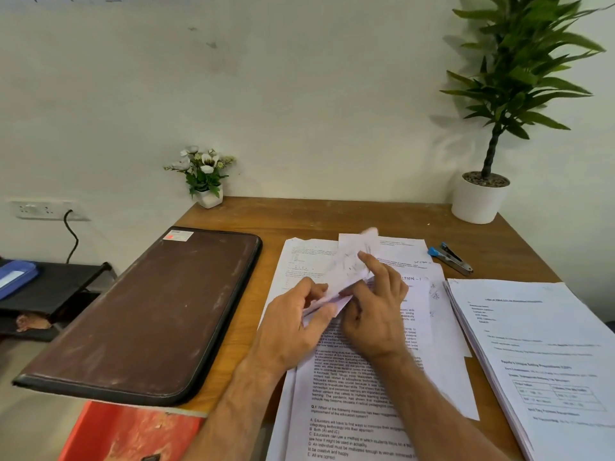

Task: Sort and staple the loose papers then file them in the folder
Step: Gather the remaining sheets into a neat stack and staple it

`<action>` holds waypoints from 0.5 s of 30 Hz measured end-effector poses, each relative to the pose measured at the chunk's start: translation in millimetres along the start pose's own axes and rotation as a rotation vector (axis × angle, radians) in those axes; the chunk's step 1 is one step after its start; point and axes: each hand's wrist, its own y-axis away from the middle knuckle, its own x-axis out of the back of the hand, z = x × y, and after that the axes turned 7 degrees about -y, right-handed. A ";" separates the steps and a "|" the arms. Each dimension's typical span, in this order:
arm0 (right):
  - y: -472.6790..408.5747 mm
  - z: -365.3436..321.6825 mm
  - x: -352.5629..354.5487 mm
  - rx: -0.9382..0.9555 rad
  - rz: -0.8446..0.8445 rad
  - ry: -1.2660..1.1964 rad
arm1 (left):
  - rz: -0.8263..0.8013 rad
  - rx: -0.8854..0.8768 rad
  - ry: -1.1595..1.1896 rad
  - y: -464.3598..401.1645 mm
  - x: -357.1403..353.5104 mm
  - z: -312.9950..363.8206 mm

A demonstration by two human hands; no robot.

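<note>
- Left hand (293,324) and right hand (376,314) — each grip pinching a crumpled sheet (349,271) above the loose papers (359,377), centre desk (332,214).
- Brown folder (149,311) closed, left; stapler (449,256) far right.

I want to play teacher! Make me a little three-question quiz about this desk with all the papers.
1. True or false: the brown folder is lying closed on the desk.
2. What do the left hand and right hand hold together? A) the stapler B) a small sheet of paper C) the flower pot
3. Fill in: the blue-tipped stapler lies untouched between the middle papers and the big ____ plant pot.

Key
1. True.
2. B, the small sheet of paper, lifted above the middle papers.
3. White.
</note>
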 end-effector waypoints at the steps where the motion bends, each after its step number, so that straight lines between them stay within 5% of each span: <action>1: -0.7 0.4 -0.5 -0.007 0.005 0.004 | -0.036 0.007 0.020 0.4 2.1 2.1; 5: -8.1 0.8 -3.1 -0.013 0.018 -0.013 | -0.071 0.032 -0.110 -5.8 7.7 6.0; 15: -91.2 -47.5 26.0 0.274 0.274 -0.005 | 0.349 -0.087 -0.166 -28.5 55.4 19.2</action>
